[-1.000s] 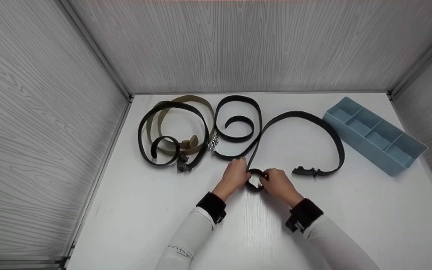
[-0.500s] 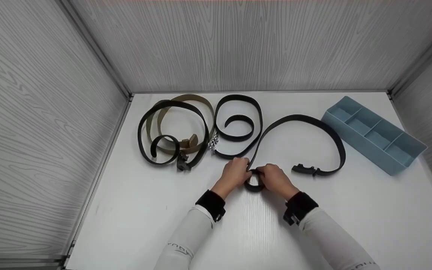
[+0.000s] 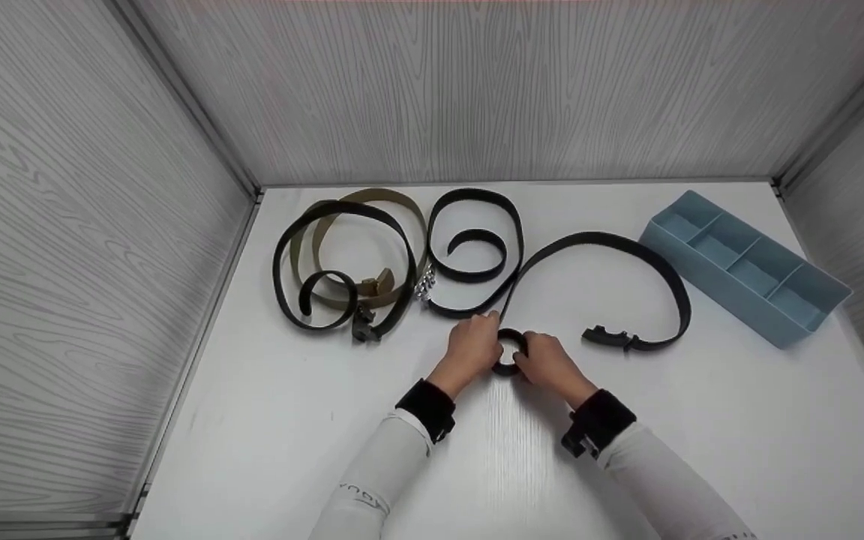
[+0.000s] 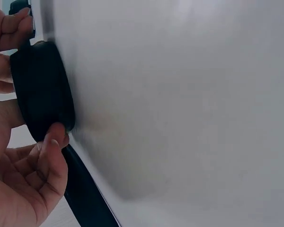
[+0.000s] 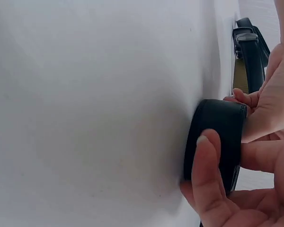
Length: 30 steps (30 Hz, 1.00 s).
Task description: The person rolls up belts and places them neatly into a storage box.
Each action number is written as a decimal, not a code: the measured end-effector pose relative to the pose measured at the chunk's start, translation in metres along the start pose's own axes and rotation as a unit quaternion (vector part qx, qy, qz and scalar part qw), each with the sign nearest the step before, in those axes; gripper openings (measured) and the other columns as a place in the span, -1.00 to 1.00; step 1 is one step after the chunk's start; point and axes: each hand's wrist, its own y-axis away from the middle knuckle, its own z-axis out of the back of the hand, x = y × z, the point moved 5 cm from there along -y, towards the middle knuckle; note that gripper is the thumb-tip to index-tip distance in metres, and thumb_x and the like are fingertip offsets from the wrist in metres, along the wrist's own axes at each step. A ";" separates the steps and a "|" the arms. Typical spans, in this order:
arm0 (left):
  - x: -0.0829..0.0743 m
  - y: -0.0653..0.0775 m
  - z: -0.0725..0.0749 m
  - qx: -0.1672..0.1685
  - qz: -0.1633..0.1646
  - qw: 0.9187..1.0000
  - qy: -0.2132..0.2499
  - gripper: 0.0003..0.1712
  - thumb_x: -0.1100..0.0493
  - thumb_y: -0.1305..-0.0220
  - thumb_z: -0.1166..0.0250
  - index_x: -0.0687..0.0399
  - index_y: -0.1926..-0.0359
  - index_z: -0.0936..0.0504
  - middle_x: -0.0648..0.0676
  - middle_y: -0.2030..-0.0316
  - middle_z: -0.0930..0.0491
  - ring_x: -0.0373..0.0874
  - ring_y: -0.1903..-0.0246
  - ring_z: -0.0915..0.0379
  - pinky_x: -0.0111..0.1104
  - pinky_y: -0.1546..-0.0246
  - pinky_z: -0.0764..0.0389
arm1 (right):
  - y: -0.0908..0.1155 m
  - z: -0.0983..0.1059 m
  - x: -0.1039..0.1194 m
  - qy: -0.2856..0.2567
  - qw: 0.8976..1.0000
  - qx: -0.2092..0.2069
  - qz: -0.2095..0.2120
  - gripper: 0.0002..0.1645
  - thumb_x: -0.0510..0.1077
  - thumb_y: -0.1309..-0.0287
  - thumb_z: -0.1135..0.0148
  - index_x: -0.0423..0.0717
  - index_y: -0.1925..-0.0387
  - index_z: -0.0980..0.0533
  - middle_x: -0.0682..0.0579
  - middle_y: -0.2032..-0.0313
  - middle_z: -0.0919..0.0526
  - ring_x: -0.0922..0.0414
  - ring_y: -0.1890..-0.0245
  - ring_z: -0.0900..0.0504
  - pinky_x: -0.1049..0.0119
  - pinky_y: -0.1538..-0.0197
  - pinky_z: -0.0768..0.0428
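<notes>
A black belt stands on edge on the white table, its near end rolled into a small coil between my hands. My left hand pinches the coil's left side, where the strap runs off away from me. From the right, my right hand grips the coil with fingers at its wall. In the left wrist view the rolled belt has fingers of both hands at it. The right wrist view shows my right thumb and fingers pressed on the coil. The belt's dark buckle lies free to the right.
Left of my hands, a black belt overlaps a tan belt. Another black belt with a silver buckle lies at back centre, close to the held strap. A blue divided tray stands at the right. Panels enclose the table.
My right hand has shifted round the coil, over its far edge and back to its right side. The coil looks slightly smaller, and the strap's wide loop has drawn a little toward me.
</notes>
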 end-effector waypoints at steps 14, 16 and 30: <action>0.008 -0.002 0.002 0.011 -0.007 0.998 -0.058 -0.94 0.27 -0.11 -0.28 0.09 0.34 -0.62 0.14 0.37 -0.70 0.09 0.40 -0.65 -0.12 0.53 -0.56 | 0.007 0.028 -0.018 0.109 0.993 -0.054 0.009 -0.40 -0.06 -0.33 -0.17 -0.28 -0.29 -0.37 -0.32 -0.05 -0.44 -0.12 0.40 -0.59 -0.02 0.34 -0.59; 0.012 -0.001 0.003 0.004 -0.001 0.998 -0.057 -0.95 0.27 -0.09 -0.29 0.09 0.36 -0.62 0.15 0.38 -0.69 0.09 0.41 -0.65 -0.11 0.54 -0.55 | 0.012 0.044 -0.033 0.143 0.986 -0.089 -0.014 -0.36 -0.09 -0.30 -0.20 -0.27 -0.33 -0.33 -0.37 -0.11 -0.39 -0.14 0.51 -0.57 -0.03 0.48 -0.56; 0.034 0.011 0.005 0.007 0.039 0.999 0.002 -0.77 0.21 0.01 -0.32 0.09 0.27 -0.53 0.17 0.39 -0.67 0.14 0.39 -0.63 -0.05 0.47 -0.55 | 0.052 0.116 -0.111 0.138 0.989 -0.006 -0.059 -0.65 -0.41 -0.17 -0.09 -0.27 0.02 -0.61 -0.38 0.04 -0.60 -0.28 0.11 -0.59 -0.09 0.32 -0.58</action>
